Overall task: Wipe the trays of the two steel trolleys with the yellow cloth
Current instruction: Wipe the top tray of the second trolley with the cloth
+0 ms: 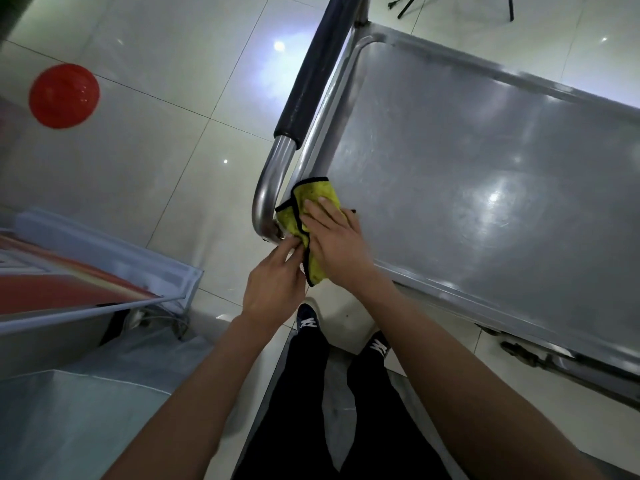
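Head view. Steel trolley, top tray [467,174]: bare brushed metal with a raised rim, seen from above, filling the right half of the frame. Handle [273,188]: a bent steel tube at the tray's left end, sleeved higher up with a black grip [318,71].

Yellow cloth [313,216]: black-edged, folded, laid over the tray's near left corner just beside the bend of the handle, its lower end hanging off the rim.

Right hand [334,240]: laid flat on the cloth with fingers straight and together, pressing it onto the corner.

Left hand [273,282]: fingertips brought together at the cloth's left edge, touching it beside the handle's base; whether the edge is actually pinched cannot be told.

Floor [166,140]: pale glossy tiles. Red round object [64,95]: seen at upper left, well apart from the trolley. Dark trousers and dark shoes [308,320]: seen below the hands.
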